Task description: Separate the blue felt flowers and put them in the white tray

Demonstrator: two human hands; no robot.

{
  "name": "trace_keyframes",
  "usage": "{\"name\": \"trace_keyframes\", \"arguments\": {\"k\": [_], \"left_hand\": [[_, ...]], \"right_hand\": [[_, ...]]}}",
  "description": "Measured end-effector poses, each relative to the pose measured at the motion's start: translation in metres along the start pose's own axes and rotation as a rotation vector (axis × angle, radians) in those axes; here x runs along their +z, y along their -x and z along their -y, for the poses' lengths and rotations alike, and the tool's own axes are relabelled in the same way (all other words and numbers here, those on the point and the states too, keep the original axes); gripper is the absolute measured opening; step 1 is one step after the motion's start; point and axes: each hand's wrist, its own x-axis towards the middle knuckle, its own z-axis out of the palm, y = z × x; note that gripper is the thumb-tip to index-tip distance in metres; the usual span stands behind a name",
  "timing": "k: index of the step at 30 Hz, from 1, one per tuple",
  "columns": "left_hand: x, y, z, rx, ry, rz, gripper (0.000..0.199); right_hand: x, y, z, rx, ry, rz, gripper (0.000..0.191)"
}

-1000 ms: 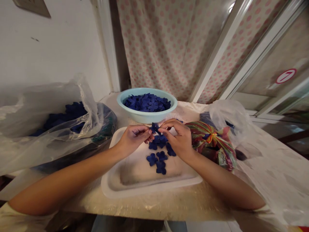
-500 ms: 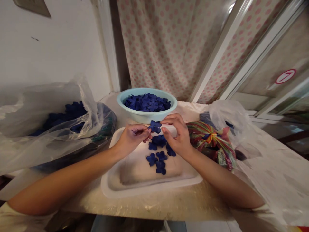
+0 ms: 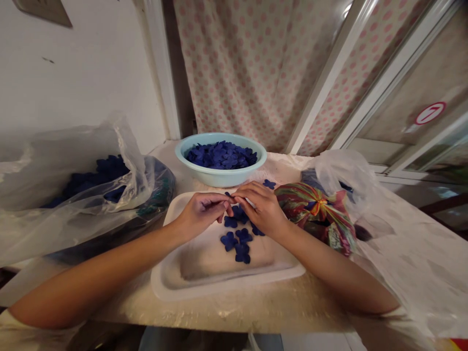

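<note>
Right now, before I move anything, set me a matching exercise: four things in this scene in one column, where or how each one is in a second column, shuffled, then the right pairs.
Things:
1. light blue basin
2. white tray
3. striped bundle
4. left hand

Places and states:
A. sits just to the side of the right hand, away from the basin
B. full of blue flowers
C. fingertips meet the other hand's above the tray
D. has loose flowers lying on it

Pairs: 1-B, 2-D, 3-A, 4-C.

Navy flower cutouts [image 3: 229, 241], pink-dotted curtain [image 3: 234, 73], pale-blue basin [image 3: 219, 179]
</note>
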Motion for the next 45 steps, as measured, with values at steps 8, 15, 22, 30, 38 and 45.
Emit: {"name": "trace_keyframes", "arguments": {"k": [8,15,22,30,38,45], "left_hand": [[-0.003,-0.001,0.004,-0.01,-0.042,0.008,0.029],[-0.002,-0.003,0.002,-0.003,-0.068,-0.1,0.03],[-0.003,-0.005,0.005,-0.009,-0.114,-0.146,0.028],[-0.001,-0.003,0.005,-0.044,-0.101,-0.101,0.018],[-0.002,-0.002,0.001,-0.036,0.037,-0.059,0.017],[-0.001,-0.002,0.0,0.026,-0.027,-0.043,0.019]], "right_hand": [[0.0,-0.003,0.007,0.009,-0.131,-0.087,0.005],[0.0,-0.001,0.004,0.282,-0.092,-0.294,0.01],[0.0,0.0,-0.003,0.392,-0.073,-0.303,0.018],[0.003,-0.004,0.006,0.306,-0.31,-0.022,0.009],[-0.001,-0.005,0.007,0.308,-0.301,0.061,0.016],[-0.003,-0.008,0.013,0.242,-0.305,0.171,0.035]]}}
